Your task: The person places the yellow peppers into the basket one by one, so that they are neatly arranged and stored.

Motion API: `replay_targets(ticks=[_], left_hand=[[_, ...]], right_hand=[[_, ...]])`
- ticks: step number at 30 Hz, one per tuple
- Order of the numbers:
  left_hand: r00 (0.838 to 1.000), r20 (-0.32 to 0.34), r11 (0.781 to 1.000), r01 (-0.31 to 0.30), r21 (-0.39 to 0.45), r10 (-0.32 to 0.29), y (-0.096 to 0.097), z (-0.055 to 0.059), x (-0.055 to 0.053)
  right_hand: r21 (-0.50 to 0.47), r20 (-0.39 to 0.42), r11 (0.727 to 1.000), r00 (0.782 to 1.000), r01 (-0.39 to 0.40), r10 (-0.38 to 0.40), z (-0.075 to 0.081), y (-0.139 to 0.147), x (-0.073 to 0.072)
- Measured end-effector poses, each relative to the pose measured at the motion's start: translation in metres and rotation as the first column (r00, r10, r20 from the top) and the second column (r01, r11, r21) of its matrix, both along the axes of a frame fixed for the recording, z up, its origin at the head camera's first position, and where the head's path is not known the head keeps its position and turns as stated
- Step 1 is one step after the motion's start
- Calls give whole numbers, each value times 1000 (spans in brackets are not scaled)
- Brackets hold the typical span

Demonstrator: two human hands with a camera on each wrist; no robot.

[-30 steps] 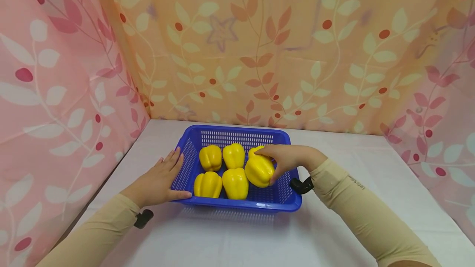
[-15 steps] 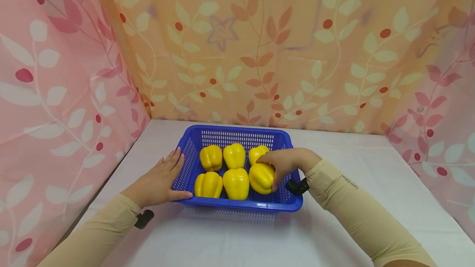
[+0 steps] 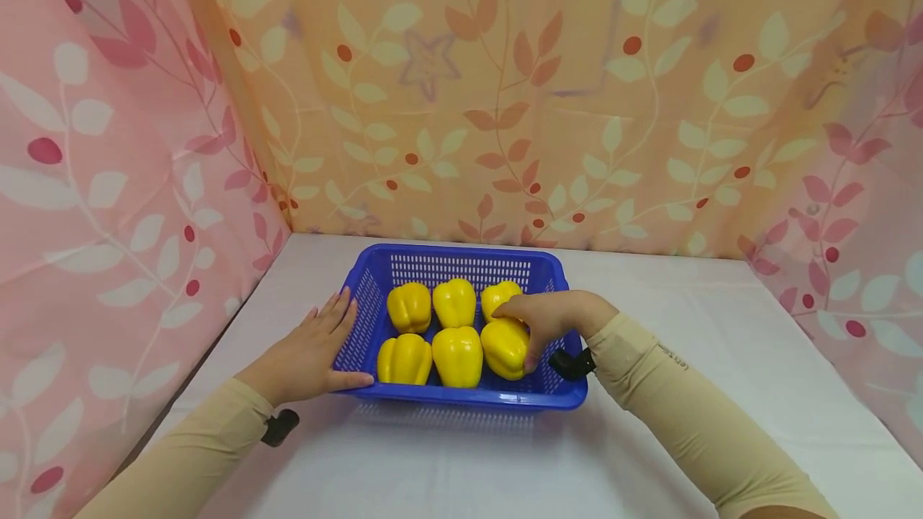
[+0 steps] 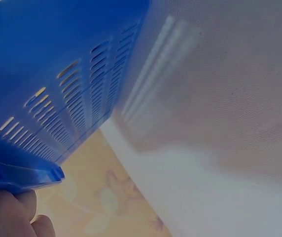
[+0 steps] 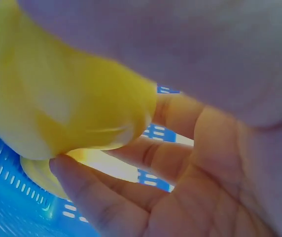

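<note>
Several yellow bell peppers sit in two rows in a blue plastic basket (image 3: 461, 396). My right hand (image 3: 551, 319) reaches over the right rim and holds the front-right bell pepper (image 3: 505, 349) between thumb and fingers. In the right wrist view this bell pepper (image 5: 67, 98) lies against the fingertips, with another bell pepper (image 5: 42, 175) partly visible behind it. My left hand (image 3: 310, 351) rests on the left rim, fingers extended along it and thumb on the front-left corner. The left wrist view shows its fingers (image 4: 25, 205) by the basket's edge (image 4: 27, 183).
The basket stands on a white-covered table (image 3: 685, 327) near the floral back curtain (image 3: 461, 102). A pink floral curtain (image 3: 130, 183) borders the left, another the right. Behind the held pepper sits the back-right bell pepper (image 3: 499, 295); the front-middle one (image 3: 457, 357) is beside it.
My right hand has lowered the held bell pepper toward the front-right spot inside the basket, uncovering more of the back-right one. My left hand has stayed on the rim.
</note>
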State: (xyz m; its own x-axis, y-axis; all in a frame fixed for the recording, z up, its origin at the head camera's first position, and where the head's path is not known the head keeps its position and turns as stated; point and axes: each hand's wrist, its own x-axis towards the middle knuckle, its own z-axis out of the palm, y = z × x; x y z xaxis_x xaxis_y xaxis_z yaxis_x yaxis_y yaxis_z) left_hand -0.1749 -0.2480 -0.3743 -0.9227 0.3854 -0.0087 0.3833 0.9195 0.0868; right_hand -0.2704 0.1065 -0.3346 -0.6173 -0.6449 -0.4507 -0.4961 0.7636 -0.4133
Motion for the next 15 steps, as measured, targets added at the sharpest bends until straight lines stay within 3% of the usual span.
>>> replay_targets(ticks=[7,15], left_hand=[[1000,-4,1000,1,-4,-1,-1,-1,0],[1000,-11,1000,7,1,-7,0,-1,0]], right_hand=[[30,-21,999,999,-39,40,-4,-7,1],[94,36,995,999,-42,39,-16,-12,2]])
